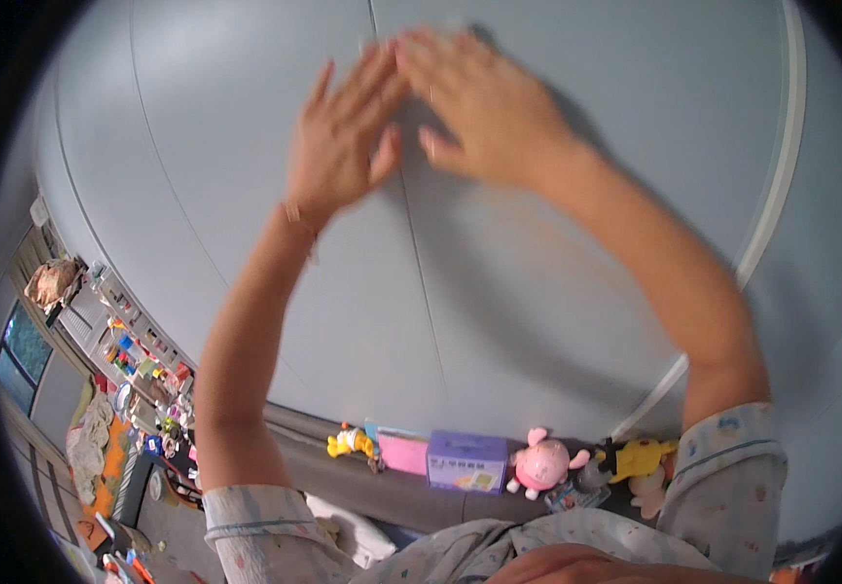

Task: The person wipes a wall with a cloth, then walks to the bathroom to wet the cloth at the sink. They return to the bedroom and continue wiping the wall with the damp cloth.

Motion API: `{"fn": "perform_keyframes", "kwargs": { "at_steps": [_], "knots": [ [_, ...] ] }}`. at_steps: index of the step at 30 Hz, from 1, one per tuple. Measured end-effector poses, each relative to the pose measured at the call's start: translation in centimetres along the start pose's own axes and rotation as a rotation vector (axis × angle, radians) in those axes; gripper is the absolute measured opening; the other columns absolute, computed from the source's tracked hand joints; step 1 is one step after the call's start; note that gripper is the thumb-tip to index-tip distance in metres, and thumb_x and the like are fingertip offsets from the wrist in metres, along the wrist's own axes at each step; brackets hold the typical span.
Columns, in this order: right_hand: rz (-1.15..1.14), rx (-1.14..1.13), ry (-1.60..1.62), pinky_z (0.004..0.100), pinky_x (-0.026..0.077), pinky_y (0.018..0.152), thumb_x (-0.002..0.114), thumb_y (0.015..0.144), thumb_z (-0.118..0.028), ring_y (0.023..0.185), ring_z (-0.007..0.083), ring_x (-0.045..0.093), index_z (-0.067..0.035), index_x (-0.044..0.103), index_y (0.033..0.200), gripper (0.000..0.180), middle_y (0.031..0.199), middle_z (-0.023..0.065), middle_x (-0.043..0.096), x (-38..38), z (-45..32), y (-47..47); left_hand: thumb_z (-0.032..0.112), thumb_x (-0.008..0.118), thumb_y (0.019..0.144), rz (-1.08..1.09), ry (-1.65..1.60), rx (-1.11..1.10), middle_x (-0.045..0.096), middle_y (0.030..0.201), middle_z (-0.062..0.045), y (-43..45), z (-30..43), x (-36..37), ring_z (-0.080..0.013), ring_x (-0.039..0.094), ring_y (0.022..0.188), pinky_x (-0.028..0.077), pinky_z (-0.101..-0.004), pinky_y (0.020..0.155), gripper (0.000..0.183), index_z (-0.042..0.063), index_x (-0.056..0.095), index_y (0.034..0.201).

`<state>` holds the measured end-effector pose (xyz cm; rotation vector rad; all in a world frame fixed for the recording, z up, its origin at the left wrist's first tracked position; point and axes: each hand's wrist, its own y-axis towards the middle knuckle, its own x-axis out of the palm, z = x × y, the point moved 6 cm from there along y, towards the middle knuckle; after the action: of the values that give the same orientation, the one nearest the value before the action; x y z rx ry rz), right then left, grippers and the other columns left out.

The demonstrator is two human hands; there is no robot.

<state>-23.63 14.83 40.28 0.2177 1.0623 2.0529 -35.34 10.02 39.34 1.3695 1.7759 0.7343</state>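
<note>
Both my arms are raised in front of a pale grey wall panel (333, 328) with thin dark seams. My left hand (348, 139) has its back towards me, fingers spread and thumb out, with a thin bracelet at the wrist. My right hand (497, 109) tilts inward, blurred, its thumb apart from the fingers. The fingertips of the two hands meet or overlap near the top; which one is in front is hard to tell. Neither hand holds anything. Shadows fall on the panel beside the right arm; whether the palms touch the panel cannot be told.
Along a brown ledge (304, 445) below stand a purple box (467, 463), a pink plush toy (541, 463) and yellow toys (640, 460). At left are a crowded shelf (136, 328), a window (23, 358) and an orange-covered bed (107, 482). A white strip (778, 182) runs down the wall at right.
</note>
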Motion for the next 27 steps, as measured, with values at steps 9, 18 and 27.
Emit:
{"fn": "perform_keyframes", "kwargs": {
  "at_steps": [9,18,27],
  "knots": [
    [-0.152,0.134,-0.382,0.0351,0.010,0.120,0.029,0.099,-0.034,0.144,0.0246,0.016,0.004,0.022,0.146,0.060,0.155,0.0163,0.019,0.0,4.2,6.4,0.037,0.032,0.098,0.070,0.150,-0.030,0.035,0.150,-0.010,7.3,-4.5,-0.1,-0.0239,0.027,0.141,0.013,-0.0488,0.117,0.053,0.010,0.039,0.142],
    [-0.438,0.203,0.179,0.0386,0.014,0.118,0.056,0.082,-0.044,0.144,0.0255,0.016,0.003,0.026,0.146,0.084,0.155,0.0128,0.021,3.2,-11.2,-13.5,0.029,0.057,0.076,-0.223,-0.239,-0.094,0.033,0.151,-0.008,-13.5,10.0,4.4,-0.0243,0.032,0.139,0.027,-0.0432,0.112,0.071,0.009,0.042,0.142],
    [-0.056,0.181,-0.209,0.0358,0.009,0.120,0.025,0.100,-0.033,0.145,0.0255,0.015,0.004,0.022,0.146,0.058,0.155,0.0165,0.019,0.8,1.7,-0.4,0.038,0.032,0.098,0.138,-0.026,-0.026,0.037,0.149,-0.008,3.2,-0.3,2.3,-0.0239,0.029,0.141,0.012,-0.0475,0.118,0.052,0.011,0.043,0.141]
  ]
}}
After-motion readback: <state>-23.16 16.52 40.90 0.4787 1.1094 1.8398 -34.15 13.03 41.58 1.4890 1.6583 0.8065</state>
